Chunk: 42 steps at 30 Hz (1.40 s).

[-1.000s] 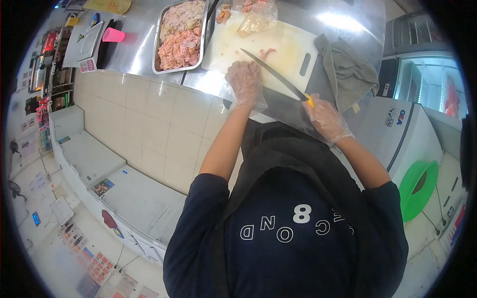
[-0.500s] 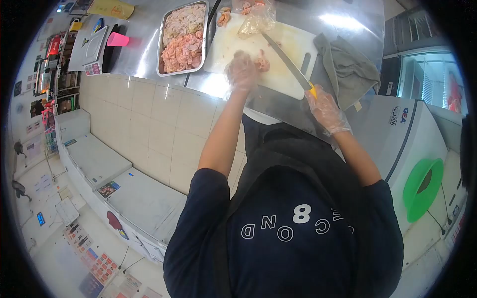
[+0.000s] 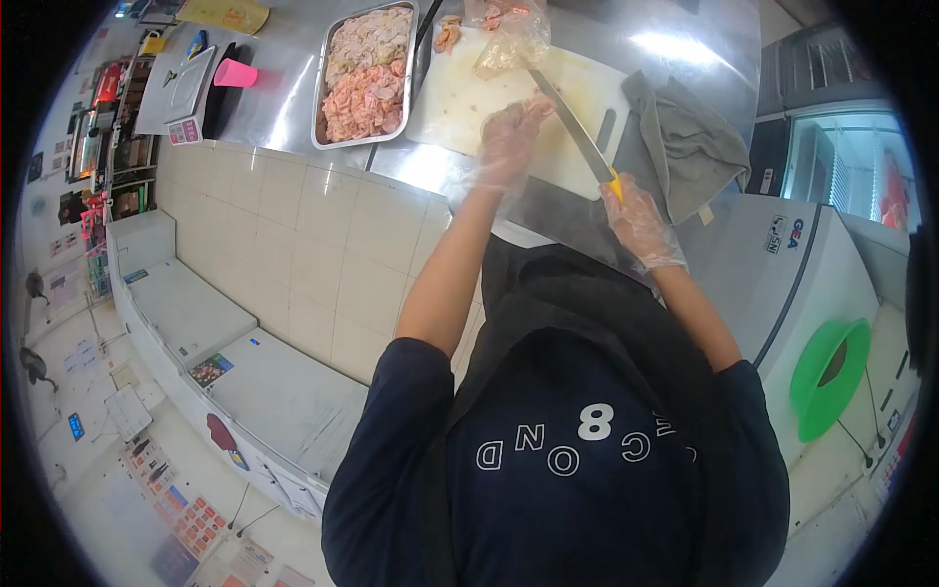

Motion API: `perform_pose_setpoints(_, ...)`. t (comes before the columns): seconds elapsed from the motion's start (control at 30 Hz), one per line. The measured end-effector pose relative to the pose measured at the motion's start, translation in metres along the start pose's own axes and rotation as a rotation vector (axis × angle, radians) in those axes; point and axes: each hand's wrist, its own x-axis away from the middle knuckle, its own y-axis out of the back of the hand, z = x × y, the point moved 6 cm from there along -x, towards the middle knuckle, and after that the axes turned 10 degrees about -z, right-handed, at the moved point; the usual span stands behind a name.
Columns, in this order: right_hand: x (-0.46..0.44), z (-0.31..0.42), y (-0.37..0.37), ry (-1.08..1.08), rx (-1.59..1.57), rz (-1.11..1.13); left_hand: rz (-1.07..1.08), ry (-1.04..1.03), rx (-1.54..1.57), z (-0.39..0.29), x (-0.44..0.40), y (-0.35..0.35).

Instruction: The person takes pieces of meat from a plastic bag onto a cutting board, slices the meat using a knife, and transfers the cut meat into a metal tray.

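Observation:
On the white cutting board (image 3: 460, 98), my left hand (image 3: 509, 145) in a clear plastic glove has its fingers closed on a piece of raw meat (image 3: 538, 106), partly hidden by the glove. My right hand (image 3: 636, 223), also gloved, grips the yellow handle of a long knife (image 3: 575, 125). Its blade points away over the board, close to the meat's right side. Beyond the blade tip lies a clear plastic bag (image 3: 514, 44). Another small piece of meat (image 3: 447, 37) rests at the board's far left corner.
A metal tray (image 3: 319, 103) heaped with cut raw meat stands left of the board. Farther left are a pink cup (image 3: 235, 73) and a scale (image 3: 186, 93). A grey cloth (image 3: 690, 137) lies to the right, above a white freezer (image 3: 831, 264) with a green basin (image 3: 831, 377).
My left hand has moved right and now has its fingers on the piece of meat, beside the blade. My right hand still holds the knife, almost unmoved.

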Motion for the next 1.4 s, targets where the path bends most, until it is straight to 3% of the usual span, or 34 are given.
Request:
perform_pose_setpoints(0.03, 0.0, 0.0, 0.0, -0.003, 0.0, 0.0, 0.002, 0.001, -0.001, 0.005, -0.004, 0.004)
perform_pose_setpoints(0.1, 0.0, 0.002, 0.0, -0.011, -0.043, -0.002, 0.178, 0.195, 0.041, 0.022, -0.008, 0.005)
perform_pose_setpoints(0.23, 0.001, 0.003, 0.002, -0.048, -0.006, 0.049, 0.095, 0.192, -0.003, 0.019, 0.011, 0.028)
perform_pose_setpoints(0.4, 0.009, 0.025, 0.013, 0.173, 0.002, -0.032, -0.015, -0.079, -0.216, 0.061, 0.007, 0.039)
perform_pose_setpoints(0.43, 0.014, 0.035, 0.018, 0.177, 0.003, -0.031, -0.019, -0.079, -0.214, 0.045, 0.014, 0.038)
perform_pose_setpoints(0.47, 0.021, 0.043, 0.02, 0.126, -0.025, 0.03, -0.225, -0.235, -0.357, 0.019, 0.025, 0.044)
perform_pose_setpoints(0.53, 0.025, 0.059, 0.025, 0.083, -0.043, 0.088, -0.44, -0.39, -0.487, 0.003, 0.029, 0.042)
perform_pose_setpoints(0.6, 0.03, 0.067, 0.022, 0.035, 0.059, 0.194, -0.51, -0.531, -0.609, 0.017, 0.022, 0.033)
perform_pose_setpoints(0.73, 0.032, 0.068, 0.013, 0.01, 0.102, 0.271, -0.476, -0.311, -0.838, 0.034, 0.011, 0.004)
perform_pose_setpoints(0.93, 0.017, 0.07, -0.005, -0.022, 0.104, 0.308, -0.395, -0.381, -0.902, 0.042, 0.005, -0.003)
perform_pose_setpoints(1.07, -0.03, 0.093, -0.035, 0.094, -0.001, 0.177, -0.346, -0.423, -0.931, 0.049, 0.003, -0.001)
perform_pose_setpoints(1.17, -0.065, 0.1, -0.059, 0.034, 0.017, 0.152, -0.33, -0.441, -0.947, 0.051, 0.007, -0.003)
perform_pose_setpoints(1.3, -0.036, 0.088, -0.048, 0.188, 0.042, 0.126, -0.357, -0.444, -0.915, 0.047, 0.009, 0.0)
perform_pose_setpoints(1.4, 0.022, 0.035, -0.028, 0.092, 0.044, 0.165, -0.368, -0.516, -0.88, 0.046, 0.014, 0.007)
